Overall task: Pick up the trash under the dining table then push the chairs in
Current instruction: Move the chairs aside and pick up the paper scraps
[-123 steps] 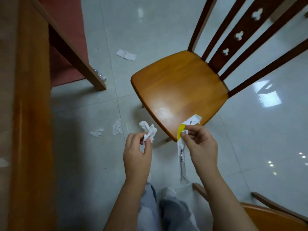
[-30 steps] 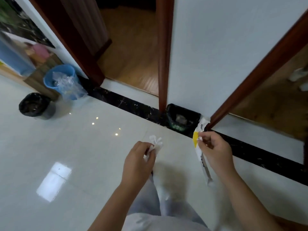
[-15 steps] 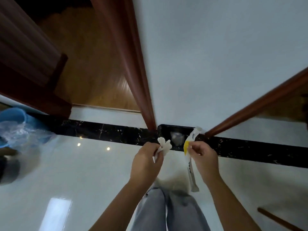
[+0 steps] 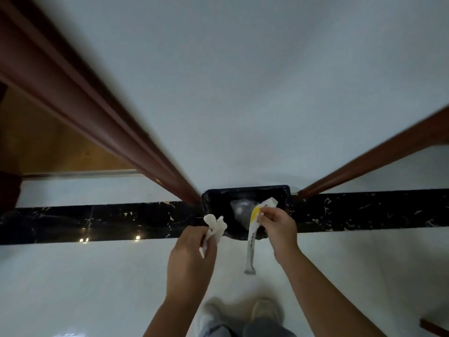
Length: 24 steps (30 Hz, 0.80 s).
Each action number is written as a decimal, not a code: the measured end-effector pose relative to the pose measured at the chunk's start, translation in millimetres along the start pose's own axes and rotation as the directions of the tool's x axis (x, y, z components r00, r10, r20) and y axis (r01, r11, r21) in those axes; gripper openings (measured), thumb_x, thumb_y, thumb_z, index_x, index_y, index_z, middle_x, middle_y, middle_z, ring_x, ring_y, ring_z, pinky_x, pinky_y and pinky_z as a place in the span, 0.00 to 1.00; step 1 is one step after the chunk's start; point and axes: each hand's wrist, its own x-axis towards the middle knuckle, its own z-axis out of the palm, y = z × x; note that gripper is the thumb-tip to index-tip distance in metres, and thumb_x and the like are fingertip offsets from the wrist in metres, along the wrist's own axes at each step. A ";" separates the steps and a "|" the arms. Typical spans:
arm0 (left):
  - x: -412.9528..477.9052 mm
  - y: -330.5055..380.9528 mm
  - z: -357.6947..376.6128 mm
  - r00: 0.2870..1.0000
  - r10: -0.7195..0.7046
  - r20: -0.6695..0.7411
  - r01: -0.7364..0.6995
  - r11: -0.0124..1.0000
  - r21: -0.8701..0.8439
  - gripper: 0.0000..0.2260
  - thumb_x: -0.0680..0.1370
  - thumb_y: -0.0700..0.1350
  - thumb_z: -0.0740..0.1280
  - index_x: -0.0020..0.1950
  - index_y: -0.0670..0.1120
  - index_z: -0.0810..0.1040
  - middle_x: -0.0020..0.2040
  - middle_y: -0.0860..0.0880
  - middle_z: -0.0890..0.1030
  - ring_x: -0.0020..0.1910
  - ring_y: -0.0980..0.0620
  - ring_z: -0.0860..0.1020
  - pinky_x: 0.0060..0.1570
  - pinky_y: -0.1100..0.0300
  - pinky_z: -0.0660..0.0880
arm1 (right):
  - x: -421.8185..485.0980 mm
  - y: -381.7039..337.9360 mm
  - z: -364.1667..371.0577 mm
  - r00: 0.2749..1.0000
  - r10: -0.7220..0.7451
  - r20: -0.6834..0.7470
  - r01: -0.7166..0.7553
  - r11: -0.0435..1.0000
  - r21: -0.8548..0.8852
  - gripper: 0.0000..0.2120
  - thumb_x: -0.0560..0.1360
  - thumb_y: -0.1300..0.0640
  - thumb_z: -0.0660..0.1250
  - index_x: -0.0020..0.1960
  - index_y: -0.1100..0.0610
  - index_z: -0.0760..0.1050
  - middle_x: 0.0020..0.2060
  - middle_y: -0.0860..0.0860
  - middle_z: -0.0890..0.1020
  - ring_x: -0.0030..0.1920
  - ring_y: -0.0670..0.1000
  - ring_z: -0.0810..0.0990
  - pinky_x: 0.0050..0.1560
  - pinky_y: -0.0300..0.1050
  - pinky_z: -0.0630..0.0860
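My left hand (image 4: 192,256) pinches a crumpled white tissue (image 4: 215,227) at the left front corner of a black trash bin (image 4: 218,198). My right hand (image 4: 279,227) holds a long white wrapper with a yellow patch (image 4: 252,229); its top is over the bin's opening and its tail hangs down in front of the rim. The bin stands on the floor against a white wall and has clear crumpled plastic (image 4: 241,210) inside. The dining table and chairs are out of view.
Dark red-brown door frames (image 4: 102,113) (image 4: 379,154) run along both sides of the white wall section. A black marble strip (image 4: 102,220) crosses the white tiled floor. My feet (image 4: 264,310) stand just behind my hands. A wooden piece (image 4: 435,327) shows at the bottom right.
I have walked from the chair and table to the wall. The bin has grown nearer and both hands, still holding the tissue and wrapper, now reach its opening.
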 end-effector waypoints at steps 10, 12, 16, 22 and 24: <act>13.6 -63.2 90.6 0.996 0.075 0.042 -0.076 0.997 0.025 0.05 0.70 0.36 0.72 0.40 0.43 0.77 0.35 0.51 0.76 0.30 0.54 0.74 0.29 0.66 0.70 | 70.1 59.8 14.9 0.996 0.060 0.064 -0.062 0.998 0.023 0.14 0.74 0.66 0.65 0.58 0.55 0.75 0.41 0.43 0.77 0.45 0.44 0.77 0.50 0.41 0.72; 16.6 -72.5 101.3 0.985 0.154 0.078 -0.158 0.986 0.050 0.04 0.71 0.36 0.71 0.39 0.42 0.77 0.35 0.50 0.75 0.29 0.53 0.74 0.27 0.62 0.72 | 73.0 66.1 6.4 0.990 0.076 0.119 -0.072 0.997 -0.040 0.19 0.74 0.65 0.65 0.64 0.56 0.71 0.47 0.47 0.79 0.45 0.42 0.75 0.51 0.40 0.71; 26.8 -79.2 117.7 0.966 0.231 0.115 -0.242 0.966 0.096 0.04 0.71 0.41 0.65 0.39 0.41 0.78 0.34 0.47 0.76 0.28 0.51 0.73 0.26 0.54 0.72 | 64.5 77.0 -22.5 0.986 -0.095 0.139 0.134 0.942 -0.308 0.20 0.75 0.62 0.65 0.66 0.57 0.70 0.61 0.52 0.76 0.57 0.48 0.73 0.55 0.40 0.69; 55.9 -71.4 155.2 0.941 0.294 0.169 -0.318 0.939 0.135 0.12 0.74 0.46 0.58 0.40 0.41 0.78 0.34 0.46 0.77 0.29 0.46 0.75 0.30 0.50 0.74 | 48.9 77.1 -49.7 0.899 -0.410 0.153 0.429 0.758 -0.492 0.18 0.73 0.60 0.68 0.62 0.58 0.74 0.57 0.51 0.77 0.59 0.49 0.72 0.56 0.37 0.67; 64.0 -72.5 163.7 0.935 0.301 0.189 -0.334 0.926 0.174 0.14 0.75 0.47 0.57 0.42 0.41 0.79 0.35 0.45 0.78 0.31 0.44 0.76 0.31 0.49 0.75 | 47.5 75.9 -54.8 0.891 -0.429 0.152 0.441 0.734 -0.516 0.18 0.73 0.60 0.68 0.62 0.57 0.74 0.57 0.50 0.77 0.60 0.49 0.71 0.55 0.36 0.66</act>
